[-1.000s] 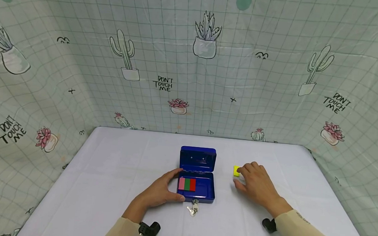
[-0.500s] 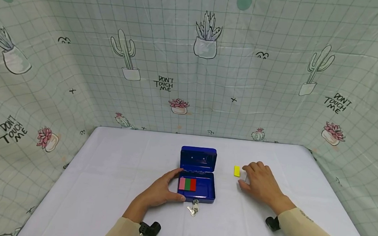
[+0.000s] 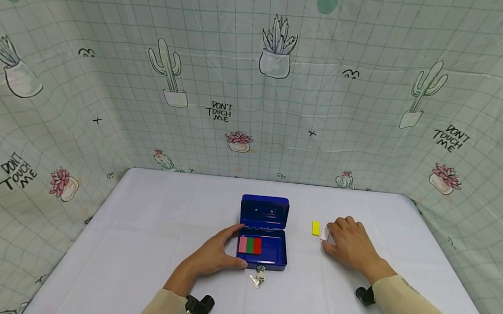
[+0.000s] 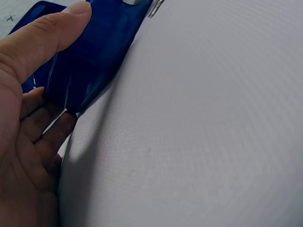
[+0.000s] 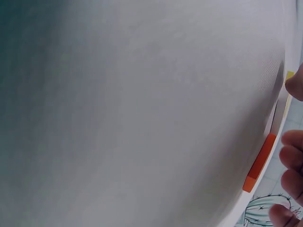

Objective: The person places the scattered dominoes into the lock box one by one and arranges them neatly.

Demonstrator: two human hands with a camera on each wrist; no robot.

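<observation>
1. Apparently sharing out small coloured blocks between the counter [image 3: 162, 219] and the blue box [image 3: 275, 250]; from this moment alone, cannot tell whether filling or emptying.
2. Inside the box: pink block [image 3: 243, 245], green block [image 3: 250, 245] and red block [image 3: 258, 246], side by side in a neat row toward the left wall, with bare floor to the right of the row.
3. Outside, to the right of the box: yellow block [image 3: 315, 228] lying on the counter, free of any hold, with the white block [image 3: 325, 233] just beside; cannot tell whether touching.
4. Also outside, in the right wrist view: orange block [image 5: 259, 163] on the counter near the right hand [image 3: 353, 246], hidden from the head view.
5. On the right, fingers [image 3: 338, 224] bent over the white block, apparently pinching near and far ends, low at the counter.
6. On the left, the left hand [image 3: 215, 252] gripping the left side of the box, from front edge to rear corner, probably to brace it.
7. Lid [image 3: 265, 212] raised at the back, keys [image 3: 254, 281] hanging at the front: compartment fully reachable.
8. By count, roughly midway: three blocks in, three visible outside. If filling, yellow, white and orange left to bring across; if emptying, pink, green and red left to lift out.
</observation>
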